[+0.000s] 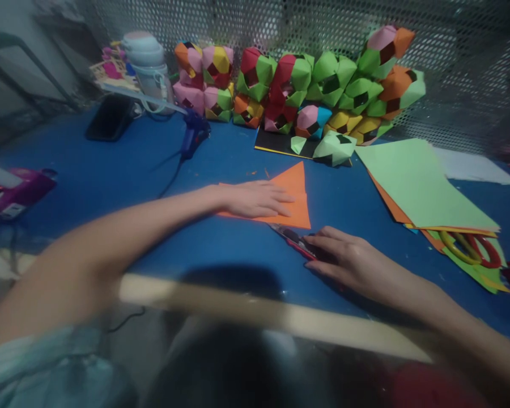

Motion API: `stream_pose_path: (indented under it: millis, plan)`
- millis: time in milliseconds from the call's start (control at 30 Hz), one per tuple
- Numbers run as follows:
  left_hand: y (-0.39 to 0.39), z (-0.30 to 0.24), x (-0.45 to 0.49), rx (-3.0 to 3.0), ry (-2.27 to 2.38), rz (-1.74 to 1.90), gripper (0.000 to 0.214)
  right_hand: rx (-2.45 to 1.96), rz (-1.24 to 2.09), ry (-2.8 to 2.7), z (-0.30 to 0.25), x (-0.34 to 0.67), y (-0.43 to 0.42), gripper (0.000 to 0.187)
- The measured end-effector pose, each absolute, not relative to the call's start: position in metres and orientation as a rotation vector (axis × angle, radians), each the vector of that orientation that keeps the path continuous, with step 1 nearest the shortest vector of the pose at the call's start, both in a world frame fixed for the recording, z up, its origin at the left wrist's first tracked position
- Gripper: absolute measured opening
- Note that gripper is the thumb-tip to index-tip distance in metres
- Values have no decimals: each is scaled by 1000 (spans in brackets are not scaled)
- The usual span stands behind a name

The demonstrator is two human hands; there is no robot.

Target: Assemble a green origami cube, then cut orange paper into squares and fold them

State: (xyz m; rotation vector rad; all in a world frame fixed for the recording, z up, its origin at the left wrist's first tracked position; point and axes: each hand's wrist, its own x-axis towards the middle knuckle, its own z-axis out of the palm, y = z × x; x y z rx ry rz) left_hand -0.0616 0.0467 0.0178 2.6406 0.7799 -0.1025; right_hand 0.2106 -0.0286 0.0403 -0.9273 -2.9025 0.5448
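Observation:
My left hand (259, 199) lies flat with its fingers stretched out on a folded sheet of orange paper (297, 195), pressing it to the blue table. One corner of the paper points up and away from me. In my right hand (351, 258) is a red and black utility knife (296, 242), gripped between thumb and fingers. Its blade points left and lies by the paper's near edge, close to my left fingers; whether it touches the paper I cannot tell.
Folded paper shapes (289, 79) are stacked along the perforated metal back. Coloured sheets (425, 187) lie at right, with scissors (488, 252) on them. A blue glue gun (193, 133), a phone (109, 116) and a cup (153, 85) stand at back left. A purple device (19, 190) sits far left.

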Motion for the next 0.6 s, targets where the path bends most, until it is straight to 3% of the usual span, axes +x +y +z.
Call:
stream_pose_path:
  millis: [600]
  plan:
    - [49,12,-64,2656,755,-56,49,-871,448,-2950,44,195,-29,30]
